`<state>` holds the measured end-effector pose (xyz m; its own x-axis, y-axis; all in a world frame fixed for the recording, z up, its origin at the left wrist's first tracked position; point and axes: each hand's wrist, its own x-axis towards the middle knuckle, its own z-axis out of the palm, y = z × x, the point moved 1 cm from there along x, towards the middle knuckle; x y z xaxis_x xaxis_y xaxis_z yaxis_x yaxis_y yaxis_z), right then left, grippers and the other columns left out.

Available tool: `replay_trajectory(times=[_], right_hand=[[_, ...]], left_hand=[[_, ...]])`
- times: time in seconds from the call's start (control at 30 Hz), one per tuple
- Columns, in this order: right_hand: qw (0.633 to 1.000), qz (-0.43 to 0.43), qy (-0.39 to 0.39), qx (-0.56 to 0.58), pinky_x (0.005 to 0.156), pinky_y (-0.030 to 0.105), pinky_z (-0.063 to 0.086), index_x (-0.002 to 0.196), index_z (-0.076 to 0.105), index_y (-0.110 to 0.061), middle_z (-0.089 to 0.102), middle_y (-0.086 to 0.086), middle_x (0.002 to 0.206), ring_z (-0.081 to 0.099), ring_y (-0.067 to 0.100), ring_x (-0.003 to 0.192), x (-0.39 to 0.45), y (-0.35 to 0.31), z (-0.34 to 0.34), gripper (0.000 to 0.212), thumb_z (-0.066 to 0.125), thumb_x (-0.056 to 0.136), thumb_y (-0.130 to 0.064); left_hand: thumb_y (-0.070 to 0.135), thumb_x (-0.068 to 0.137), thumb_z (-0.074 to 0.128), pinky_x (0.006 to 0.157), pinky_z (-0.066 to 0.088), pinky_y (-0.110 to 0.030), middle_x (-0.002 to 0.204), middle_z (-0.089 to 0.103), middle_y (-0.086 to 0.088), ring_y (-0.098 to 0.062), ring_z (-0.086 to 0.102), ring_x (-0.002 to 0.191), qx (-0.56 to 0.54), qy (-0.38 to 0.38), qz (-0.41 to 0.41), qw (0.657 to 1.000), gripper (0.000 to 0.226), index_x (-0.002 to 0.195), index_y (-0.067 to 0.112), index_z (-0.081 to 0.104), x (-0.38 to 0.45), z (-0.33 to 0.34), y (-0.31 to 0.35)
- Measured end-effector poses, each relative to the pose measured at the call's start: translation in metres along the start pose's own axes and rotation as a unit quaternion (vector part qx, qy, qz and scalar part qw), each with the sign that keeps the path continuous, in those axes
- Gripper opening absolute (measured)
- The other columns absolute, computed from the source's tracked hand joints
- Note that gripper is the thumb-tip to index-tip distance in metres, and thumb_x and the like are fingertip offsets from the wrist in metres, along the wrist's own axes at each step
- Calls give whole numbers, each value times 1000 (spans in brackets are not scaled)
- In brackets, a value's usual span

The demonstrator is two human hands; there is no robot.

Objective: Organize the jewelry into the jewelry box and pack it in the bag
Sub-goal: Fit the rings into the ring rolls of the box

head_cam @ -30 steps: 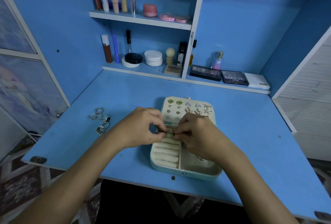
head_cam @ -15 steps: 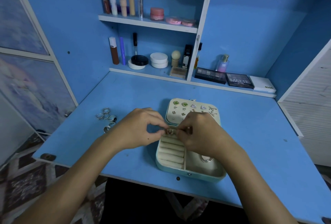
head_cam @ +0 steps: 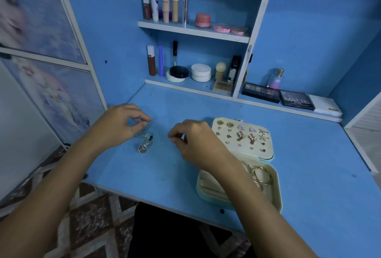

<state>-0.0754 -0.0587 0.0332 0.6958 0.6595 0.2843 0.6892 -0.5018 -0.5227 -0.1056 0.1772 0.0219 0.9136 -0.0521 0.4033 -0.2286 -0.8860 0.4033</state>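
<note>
The cream jewelry box (head_cam: 276,193) lies open at the right of the blue desk. Its lid (head_cam: 268,152) carries several pairs of earrings. Gold hoops (head_cam: 260,175) lie in the base's right compartment, and my right forearm crosses the ring rolls (head_cam: 208,185). A small pile of silver rings (head_cam: 145,141) sits on the desk at the left. My left hand (head_cam: 119,125) hovers over that pile with its fingertips drawn together; whether they pinch a ring is unclear. My right hand (head_cam: 193,142) is between the rings and the box, fingers curled, nothing visible in them.
Cosmetics fill two shelves (head_cam: 193,30) at the back, and eyeshadow palettes (head_cam: 296,99) and a perfume bottle (head_cam: 275,79) line the back ledge. A patterned panel (head_cam: 51,92) closes the left side. The desk's front edge (head_cam: 144,198) is close to me. No bag is in view.
Both hands have left the ring rolls of the box and moved left. My left hand now reaches the ring pile. The view has swung left, so the box sits further right.
</note>
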Motion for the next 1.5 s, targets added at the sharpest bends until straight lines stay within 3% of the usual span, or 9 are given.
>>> replay_trajectory(times=[0.1,0.23,0.33,0.57,0.9,1.03,1.27,1.4,1.5], right_hand=[[999,3,-38,-1,82,37,52,105,74,-14,67,6,100,51,14,78,14,-5,17,18,60,93,-8],[995,13,-94,-16,83,34,49,113,73,-18,64,10,107,60,27,97,27,-12,36,28,55,95,-7],[990,23,-131,-37,84,34,48,119,70,-22,61,11,111,58,29,103,32,-15,47,34,55,94,-5],[987,20,-150,-59,80,28,40,119,71,-23,56,10,119,56,27,106,36,-18,50,30,56,97,-9],[987,25,-136,-81,85,34,47,112,70,-15,55,11,120,56,31,109,31,-20,46,24,56,95,-6],[983,36,-144,-104,83,33,44,117,66,-10,54,12,123,55,31,111,27,-16,39,25,53,95,-5],[985,73,-123,-101,83,37,52,108,65,-2,57,14,114,59,32,100,22,-9,32,22,49,95,-9],[990,67,-91,-89,76,33,48,100,69,-1,57,15,106,58,32,92,18,-4,26,23,50,97,-15],[993,81,-55,-64,65,29,41,77,62,-3,55,10,89,54,27,78,15,-1,18,23,56,93,-18]], left_hand=[[12,82,80,75,54,-31,86,69,10,-5,63,76,4,-10,-18,1000,16,92,24,78,-2,-2,-15],[14,85,77,73,42,-5,85,66,16,-3,61,76,-8,-34,-57,998,32,86,45,66,-6,-1,-29],[7,89,69,74,39,-4,90,66,17,0,62,84,-6,-61,-58,996,45,90,51,62,-7,2,-37],[0,88,69,81,53,-40,95,69,5,-18,65,85,2,-82,-36,996,28,99,23,79,-5,5,-48],[9,82,79,73,41,-11,88,65,13,-3,62,79,3,-87,-59,994,16,91,22,80,3,6,-45],[9,83,77,73,41,-12,89,65,10,-6,62,81,7,-93,-73,993,13,90,21,79,5,8,-43],[13,93,66,80,55,-37,93,71,4,-14,66,85,-19,-76,-121,990,22,83,31,60,7,11,-36],[10,92,65,77,51,-32,94,68,3,-18,64,86,-33,-60,-116,991,21,85,30,62,9,12,-26],[15,92,67,81,50,-31,94,67,4,-14,63,87,-41,-47,-109,992,11,86,24,67,10,14,-16]])
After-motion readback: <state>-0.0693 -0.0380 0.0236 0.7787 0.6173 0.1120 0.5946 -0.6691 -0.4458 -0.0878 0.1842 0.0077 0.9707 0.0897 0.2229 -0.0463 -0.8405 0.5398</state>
